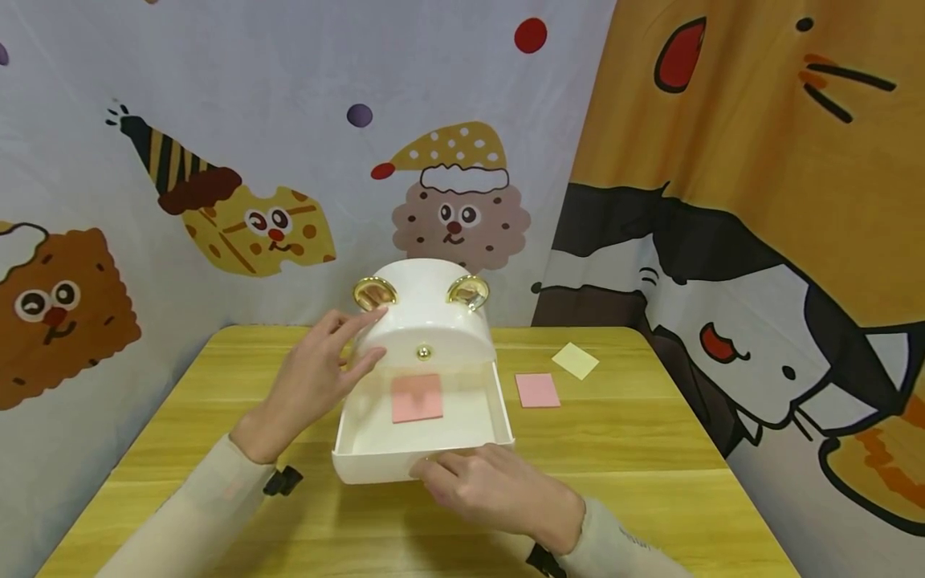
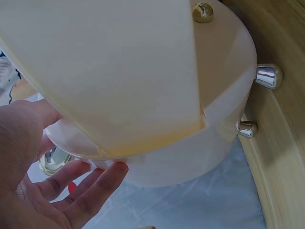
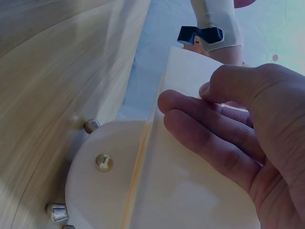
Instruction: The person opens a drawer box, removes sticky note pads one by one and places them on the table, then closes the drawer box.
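Observation:
A white desktop drawer box (image 1: 433, 309) with gold ear-shaped handles stands on the table, one drawer (image 1: 462, 429) pulled out toward me. Inside that drawer lies a pink sticky note pad (image 1: 417, 398). My left hand (image 1: 311, 377) touches the box's left side by the left gold ear (image 1: 375, 294), thumb apart from the spread fingers. At the middle of the drawer's front, my right hand (image 1: 499, 490) has its thumb and index finger pinched together; the knob there is mostly hidden. Its other fingers lie along the drawer in the right wrist view.
Right of the box, a pink sticky note (image 1: 538, 390) and a pale yellow one (image 1: 575, 360) lie on the wooden table (image 1: 614, 457). Gold knobs (image 1: 423, 352) and silvery feet (image 2: 268, 76) show on the box. A cartoon-printed curtain (image 1: 289, 80) hangs behind.

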{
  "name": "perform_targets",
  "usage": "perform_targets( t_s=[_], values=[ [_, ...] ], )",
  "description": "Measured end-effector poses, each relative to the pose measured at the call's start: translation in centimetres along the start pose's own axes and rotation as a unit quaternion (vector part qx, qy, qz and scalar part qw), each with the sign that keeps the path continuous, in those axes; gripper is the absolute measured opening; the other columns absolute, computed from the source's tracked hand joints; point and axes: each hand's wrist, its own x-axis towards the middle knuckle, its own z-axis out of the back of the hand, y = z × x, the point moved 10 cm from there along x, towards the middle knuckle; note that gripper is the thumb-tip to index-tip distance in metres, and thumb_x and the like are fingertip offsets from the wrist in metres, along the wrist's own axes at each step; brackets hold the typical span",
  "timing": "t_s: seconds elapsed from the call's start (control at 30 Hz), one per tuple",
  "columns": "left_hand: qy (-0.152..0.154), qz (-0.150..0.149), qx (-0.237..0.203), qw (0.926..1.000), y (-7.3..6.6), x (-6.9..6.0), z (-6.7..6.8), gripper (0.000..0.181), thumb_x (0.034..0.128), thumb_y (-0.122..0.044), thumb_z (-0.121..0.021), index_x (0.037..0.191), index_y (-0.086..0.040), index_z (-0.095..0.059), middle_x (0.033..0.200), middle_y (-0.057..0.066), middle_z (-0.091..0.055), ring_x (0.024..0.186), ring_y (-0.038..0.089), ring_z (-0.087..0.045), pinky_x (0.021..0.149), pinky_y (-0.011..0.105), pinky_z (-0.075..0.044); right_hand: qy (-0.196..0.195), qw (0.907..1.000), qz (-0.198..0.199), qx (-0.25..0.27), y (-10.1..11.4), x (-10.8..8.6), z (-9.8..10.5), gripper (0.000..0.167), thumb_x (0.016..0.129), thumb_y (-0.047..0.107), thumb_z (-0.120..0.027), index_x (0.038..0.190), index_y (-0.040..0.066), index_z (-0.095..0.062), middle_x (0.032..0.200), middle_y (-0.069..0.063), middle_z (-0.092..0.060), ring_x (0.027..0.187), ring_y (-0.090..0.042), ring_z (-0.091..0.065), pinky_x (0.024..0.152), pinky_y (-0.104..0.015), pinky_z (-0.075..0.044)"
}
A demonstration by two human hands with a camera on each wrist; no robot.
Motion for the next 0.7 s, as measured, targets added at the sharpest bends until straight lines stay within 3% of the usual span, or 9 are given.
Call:
perform_targets(
  t_s=[0.17,0.47,0.7],
  values=[
    [0.004,0.003,0.001,1.0,0.1,0.0,0.0,0.063,0.1062,-0.022,-0.09,0.165,-0.023,-0.068,0.112,0.012,-0.067,0.075,0.012,-0.05,0.061,0.025,-0.048,-0.003,0.9998,0.008,-0.016,0.4,0.0,0.2,0.012,0.114,0.013,-0.067,0.119,0.018,-0.077,0.091,0.016,-0.074,0.069,0.002,-0.068,0.055,-0.01,-0.047],
    [-0.001,-0.002,0.002,1.0,0.1,0.1,0.1,0.064,0.1055,-0.022,-0.091,0.165,-0.023,-0.068,0.111,0.012,-0.067,0.075,0.012,-0.052,0.061,0.025,-0.049,0.002,0.9993,0.017,-0.033,1.0,0.2,0.6,0.029,0.124,0.012,-0.048,0.115,0.019,-0.074,0.087,0.017,-0.067,0.069,0.002,-0.066,0.053,-0.011,-0.044],
    [-0.009,-0.006,0.007,0.9999,0.2,-0.1,-0.1,0.063,0.1047,-0.025,-0.092,0.164,-0.024,-0.069,0.11,0.012,-0.066,0.074,0.012,-0.051,0.059,0.025,-0.049,0.034,0.9987,0.018,-0.032,1.4,0.0,0.2,0.012,0.112,0.011,-0.071,0.122,0.016,-0.076,0.098,0.013,-0.076,0.08,-0.001,-0.073,0.06,-0.017,-0.057]
  ],
)
